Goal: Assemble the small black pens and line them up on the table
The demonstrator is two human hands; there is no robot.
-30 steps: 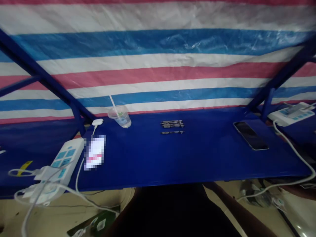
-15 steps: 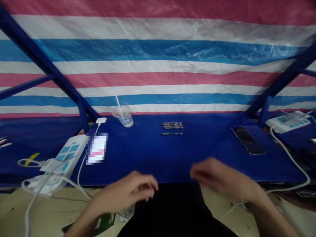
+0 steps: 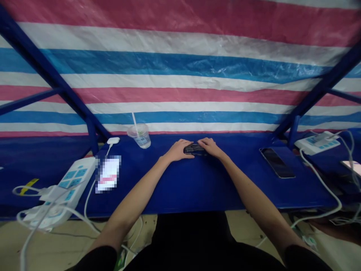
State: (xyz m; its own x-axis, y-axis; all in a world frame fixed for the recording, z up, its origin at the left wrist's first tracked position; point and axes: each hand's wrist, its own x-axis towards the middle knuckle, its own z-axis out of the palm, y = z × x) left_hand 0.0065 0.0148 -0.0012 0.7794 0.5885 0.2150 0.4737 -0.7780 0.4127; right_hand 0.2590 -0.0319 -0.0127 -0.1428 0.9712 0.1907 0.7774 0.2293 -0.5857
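Observation:
Several dark pens [image 3: 194, 149] lie side by side on the blue table [image 3: 191, 184], in a close bundle. My left hand [image 3: 179, 150] is around their left ends, with its thumb on the near side and its fingers on the far side. At the right ends, my right hand [image 3: 211, 147] has its fingers on the bundle; its thumb is mostly hidden. Part of the pens shows between the two hands.
A plastic cup [image 3: 142, 137] with a straw stands back left. Nearer lies a blurred-out bright phone [image 3: 108, 174], beside a white power strip [image 3: 67, 188] with cables. To the right are a dark phone [image 3: 277, 162] and another power strip [image 3: 316, 145]. Blue frame bars slope up both sides.
Both hands have moved forward from the table's near edge to the pens. The single pen that lay apart is now bunched with the others between my hands.

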